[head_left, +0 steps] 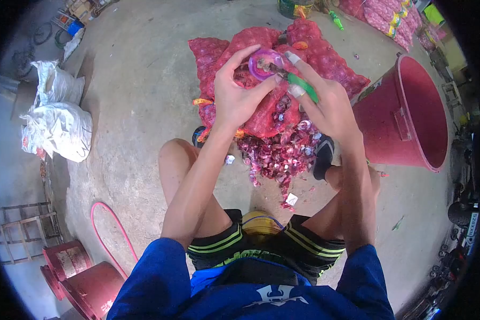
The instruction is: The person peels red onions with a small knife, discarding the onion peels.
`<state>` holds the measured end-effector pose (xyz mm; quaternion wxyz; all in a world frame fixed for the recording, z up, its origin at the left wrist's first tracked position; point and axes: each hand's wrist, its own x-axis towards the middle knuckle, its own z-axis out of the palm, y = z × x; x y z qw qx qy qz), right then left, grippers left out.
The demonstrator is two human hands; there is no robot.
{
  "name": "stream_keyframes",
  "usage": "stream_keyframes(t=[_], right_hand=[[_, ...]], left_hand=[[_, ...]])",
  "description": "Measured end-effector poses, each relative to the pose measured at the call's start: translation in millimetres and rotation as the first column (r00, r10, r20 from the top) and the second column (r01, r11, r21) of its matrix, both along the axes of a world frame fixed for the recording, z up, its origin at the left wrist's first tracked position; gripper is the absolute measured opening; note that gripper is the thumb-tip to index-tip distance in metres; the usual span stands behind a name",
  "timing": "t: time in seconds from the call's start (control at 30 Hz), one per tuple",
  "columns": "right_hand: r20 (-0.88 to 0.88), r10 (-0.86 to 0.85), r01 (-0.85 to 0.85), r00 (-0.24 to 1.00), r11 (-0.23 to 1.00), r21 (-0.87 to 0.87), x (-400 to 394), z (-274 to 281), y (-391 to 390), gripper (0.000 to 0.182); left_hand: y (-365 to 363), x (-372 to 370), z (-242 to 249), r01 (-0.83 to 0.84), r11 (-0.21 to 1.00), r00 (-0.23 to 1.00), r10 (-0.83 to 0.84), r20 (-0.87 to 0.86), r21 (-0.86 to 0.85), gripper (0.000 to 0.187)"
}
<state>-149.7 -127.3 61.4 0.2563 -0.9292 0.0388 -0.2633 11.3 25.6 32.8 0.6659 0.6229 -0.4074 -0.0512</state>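
My left hand (234, 96) is closed round a red onion (257, 68), with its pale brown root end turned up. My right hand (328, 106) grips a small green-handled knife (305, 88), its tip end against the onion; the blade itself is hard to make out. White tape wraps some of the right fingertips. Beneath both hands lie red mesh sacks (210, 56) filled with onions. A heap of purple onion skins and trimmings (282, 157) spreads on the floor between my feet.
A large red tub (386, 125) stands at the right. White sacks (61, 125) sit on the left, with red buckets (93, 285) and a pink hose (109, 213) below. More onion sacks (381, 18) and a dark bucket (295, 8) are at the back.
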Motion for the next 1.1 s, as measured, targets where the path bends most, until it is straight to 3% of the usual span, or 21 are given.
stream_keyframes(t=[0.1, 0.3, 0.33, 0.37, 0.4, 0.47, 0.5, 0.57, 0.63, 0.7, 0.73, 0.8, 0.9, 0.97, 1.07, 1.1], right_hand=[[-0.014, -0.008, 0.008, 1.0, 1.0, -0.022, -2, 1, 0, 0.057], [0.019, -0.081, 0.082, 0.997, 0.996, -0.026, 4, -9, 3, 0.053], [0.019, -0.082, 0.083, 0.996, 0.996, -0.026, 6, -10, 1, 0.053], [-0.054, -0.067, 0.082, 0.996, 0.928, 0.364, 6, -12, -2, 0.053], [-0.115, -0.024, 0.098, 0.993, 0.712, 0.695, 6, -12, -4, 0.053], [-0.087, 0.034, 0.04, 0.996, 0.692, 0.721, 5, -10, -8, 0.055], [-0.056, 0.09, -0.018, 0.994, 0.667, 0.745, 4, -8, -9, 0.057], [-0.036, 0.147, -0.079, 0.988, 0.704, 0.706, -3, -1, -6, 0.059], [-0.02, 0.207, -0.142, 0.978, 0.735, 0.663, -7, 7, -3, 0.061], [-0.109, 0.221, -0.138, 0.969, 0.853, 0.504, -9, 14, 0, 0.062], [0.03, 0.207, -0.199, 0.978, 0.877, 0.437, -5, 3, 2, 0.063], [-0.003, 0.212, -0.19, 0.977, 0.883, 0.428, -7, 8, -3, 0.061], [-0.03, 0.217, -0.188, 0.976, 0.9, 0.393, -9, 8, -10, 0.056], [-0.024, 0.215, -0.191, 0.976, 0.909, 0.37, -9, 7, -11, 0.053], [-0.088, 0.147, -0.098, 0.985, 0.906, 0.413, -8, 10, -5, 0.047], [-0.007, 0.141, -0.129, 0.99, 0.926, 0.354, -7, 9, -4, 0.046]], left_hand=[[4, 0, 5, -0.004, 1.0, 0.999, 0.005, -0.032, 0.025, 0.063], [4, 1, 2, 0.009, 0.998, 0.998, -0.012, 0.061, 0.057, 0.065], [5, 2, 5, 0.011, 0.995, 0.984, -0.028, 0.178, 0.094, 0.065], [5, 2, 8, 0.009, 0.991, 0.955, -0.048, 0.291, 0.132, 0.066], [5, 0, 7, 0.01, 0.991, 0.956, -0.048, 0.291, 0.131, 0.066], [4, -5, 6, 0.167, 0.977, 0.98, -0.18, 0.088, 0.132, 0.069], [3, -5, 4, 0.169, 0.977, 0.98, -0.181, 0.088, 0.132, 0.069], [1, -3, 2, 0.178, 0.984, 0.984, -0.179, 0.02, 0.023, 0.072], [2, -2, 5, 0.181, 0.983, 0.983, -0.181, -0.013, 0.034, 0.073], [5, 0, 6, 0.19, 0.981, 0.981, -0.187, -0.051, 0.048, 0.075], [5, 2, 6, 0.218, 0.975, 0.975, -0.215, -0.054, 0.046, 0.071], [5, 4, 2, 0.247, 0.968, 0.968, -0.244, -0.057, 0.045, 0.068], [5, 4, -3, 0.345, 0.938, 0.924, -0.346, -0.163, -0.037, 0.064], [6, 1, -5, 0.381, 0.915, 0.849, -0.403, -0.342, -0.134, 0.062], [1, -3, -7, 0.353, 0.935, 0.91, -0.352, -0.219, -0.037, 0.066], [0, -6, -5, 0.355, 0.934, 0.91, -0.354, -0.218, -0.036, 0.066]])
